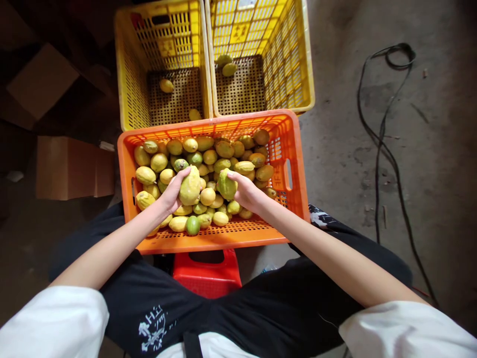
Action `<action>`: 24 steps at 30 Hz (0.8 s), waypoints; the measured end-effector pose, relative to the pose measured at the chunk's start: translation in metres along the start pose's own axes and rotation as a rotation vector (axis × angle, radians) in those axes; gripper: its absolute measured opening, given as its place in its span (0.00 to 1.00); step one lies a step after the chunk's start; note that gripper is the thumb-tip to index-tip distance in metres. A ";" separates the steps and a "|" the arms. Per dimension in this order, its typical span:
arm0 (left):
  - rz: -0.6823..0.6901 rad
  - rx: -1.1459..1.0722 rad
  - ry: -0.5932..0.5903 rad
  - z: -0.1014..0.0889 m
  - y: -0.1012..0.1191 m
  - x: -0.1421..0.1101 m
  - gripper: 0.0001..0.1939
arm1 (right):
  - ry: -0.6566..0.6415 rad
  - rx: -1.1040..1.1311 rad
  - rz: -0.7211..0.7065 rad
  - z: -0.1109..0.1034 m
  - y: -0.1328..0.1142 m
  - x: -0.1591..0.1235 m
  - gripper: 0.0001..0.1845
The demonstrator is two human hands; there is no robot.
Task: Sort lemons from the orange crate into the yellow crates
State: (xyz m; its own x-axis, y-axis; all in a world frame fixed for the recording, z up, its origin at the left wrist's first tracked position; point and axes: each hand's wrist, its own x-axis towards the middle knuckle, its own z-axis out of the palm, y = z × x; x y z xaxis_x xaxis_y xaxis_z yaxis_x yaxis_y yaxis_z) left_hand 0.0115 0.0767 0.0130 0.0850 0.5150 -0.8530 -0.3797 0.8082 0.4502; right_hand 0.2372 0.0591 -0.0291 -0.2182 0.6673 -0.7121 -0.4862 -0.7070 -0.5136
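Note:
My left hand (173, 193) is closed around a large, bumpy yellow-green lemon (190, 187). A smaller, greener lemon (227, 184) is gripped in my right hand (246, 191), thumb along its upper side. Both hands are over an orange plastic crate (214, 242), the two fruits a short gap apart. Beneath them lies a layer of many yellow and greenish lemons (220, 219), partly hidden by my hands. One smooth, deep green fruit (193, 225) rests near the crate's front wall.
Behind the orange crate stand two yellow crates, a left one (134, 84) and a right one (288, 64), each with a couple of lemons inside. A red stool (206, 278) is below. Cardboard boxes (69, 166) sit left; a black cable (383, 139) lies on the floor.

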 end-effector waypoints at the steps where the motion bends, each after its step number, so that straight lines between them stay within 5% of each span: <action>1: -0.008 -0.004 -0.008 0.001 0.001 -0.001 0.18 | -0.003 -0.008 0.002 0.000 0.000 0.000 0.23; 8: -0.028 -0.028 0.011 0.008 0.003 -0.002 0.20 | 0.006 0.006 0.014 0.001 -0.002 -0.003 0.29; 14: -0.099 -0.035 0.020 0.014 0.006 -0.007 0.23 | 0.042 -0.084 -0.003 -0.003 -0.001 -0.001 0.25; 21: -0.072 -0.006 -0.037 -0.003 0.000 0.007 0.24 | 0.008 -0.028 0.005 -0.003 -0.002 0.001 0.23; 24: -0.017 0.043 -0.060 -0.011 -0.005 0.012 0.16 | -0.005 -0.007 0.019 -0.003 -0.002 0.000 0.24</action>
State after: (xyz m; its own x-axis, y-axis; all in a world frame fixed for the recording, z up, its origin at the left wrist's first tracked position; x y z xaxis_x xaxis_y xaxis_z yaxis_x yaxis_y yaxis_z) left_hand 0.0042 0.0761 -0.0026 0.1464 0.5164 -0.8438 -0.3381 0.8277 0.4479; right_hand 0.2406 0.0601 -0.0294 -0.2314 0.6548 -0.7195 -0.4763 -0.7211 -0.5032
